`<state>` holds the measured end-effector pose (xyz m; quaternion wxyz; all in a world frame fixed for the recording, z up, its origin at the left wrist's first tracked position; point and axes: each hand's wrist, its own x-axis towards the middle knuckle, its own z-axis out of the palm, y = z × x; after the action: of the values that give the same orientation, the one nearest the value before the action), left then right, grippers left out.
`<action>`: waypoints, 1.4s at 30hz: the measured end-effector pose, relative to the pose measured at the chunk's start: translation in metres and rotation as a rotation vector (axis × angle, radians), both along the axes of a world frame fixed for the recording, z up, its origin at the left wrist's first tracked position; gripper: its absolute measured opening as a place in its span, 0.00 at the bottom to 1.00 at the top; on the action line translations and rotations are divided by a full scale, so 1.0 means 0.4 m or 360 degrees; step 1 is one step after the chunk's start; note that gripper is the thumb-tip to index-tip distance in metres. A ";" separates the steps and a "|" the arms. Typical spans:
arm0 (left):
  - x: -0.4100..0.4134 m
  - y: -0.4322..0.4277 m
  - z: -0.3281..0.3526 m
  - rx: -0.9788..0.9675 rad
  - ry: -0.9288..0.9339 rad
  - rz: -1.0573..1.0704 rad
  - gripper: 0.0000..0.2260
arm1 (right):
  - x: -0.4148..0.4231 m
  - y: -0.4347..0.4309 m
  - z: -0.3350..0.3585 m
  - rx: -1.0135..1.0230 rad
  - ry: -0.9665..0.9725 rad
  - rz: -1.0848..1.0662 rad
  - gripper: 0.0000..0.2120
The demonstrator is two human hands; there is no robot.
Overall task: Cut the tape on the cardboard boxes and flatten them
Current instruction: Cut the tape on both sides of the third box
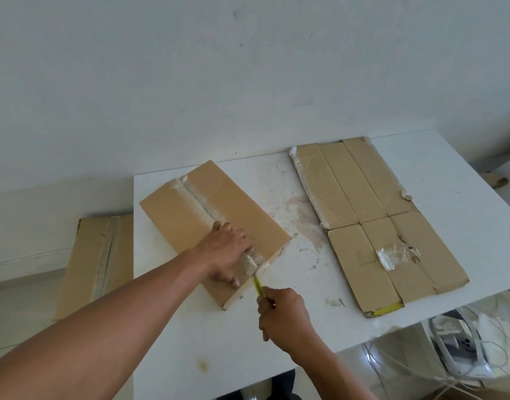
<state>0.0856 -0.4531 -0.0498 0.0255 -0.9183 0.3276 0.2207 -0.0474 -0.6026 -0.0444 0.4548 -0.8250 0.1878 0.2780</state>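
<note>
Three cardboard boxes, two hands, one yellow cutter (258, 285): the taped box (167, 215) lies flat on a white table (219, 342), its long axis and tape seam (198, 203) running diagonally from near-right toward the pale wall (190, 67). The left hand (227, 255) presses palm-down on it; the right hand (282, 313), just in front of it, grips the cutter at the seam's near end. Right of it lies a flattened box (377, 226); left of it, a third box (95, 261) rests on the floor (17, 298).

A bare strip of table (302, 215) lies between the taped box (219, 203) and the flattened box (363, 197).
</note>
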 end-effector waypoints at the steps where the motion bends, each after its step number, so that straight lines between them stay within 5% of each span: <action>1: 0.000 0.001 0.008 -0.0025 0.0001 0.0018 0.28 | -0.004 0.003 0.003 0.0062 0.0029 -0.0013 0.11; 5: 0.003 0.002 0.039 -0.0054 0.0062 0.0062 0.27 | 0.007 0.002 -0.032 -0.0420 -0.0295 0.0232 0.12; 11: 0.034 -0.030 0.080 -0.0151 0.0174 0.0402 0.23 | 0.018 -0.062 -0.006 -0.1065 -0.0480 0.0753 0.28; 14: 0.059 -0.074 0.084 0.0100 0.0089 0.0248 0.12 | 0.024 -0.075 -0.004 -0.1116 -0.0519 0.0835 0.30; 17: 0.073 -0.120 0.079 0.0323 0.0027 -0.0045 0.41 | 0.028 -0.081 -0.021 -0.1118 -0.0648 0.0809 0.28; 19: 0.074 -0.144 0.071 0.0382 -0.0082 -0.0233 0.47 | 0.036 -0.090 -0.032 -0.1195 -0.0811 0.0821 0.24; 42: 0.057 -0.148 0.035 0.0225 0.0292 -0.0076 0.47 | 0.110 -0.185 -0.089 -0.1006 -0.1315 0.0862 0.23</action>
<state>0.1083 -0.5125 -0.0360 0.0654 -0.8820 0.3340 0.3258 -0.0035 -0.6766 -0.0799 0.1349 -0.9792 -0.1488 -0.0298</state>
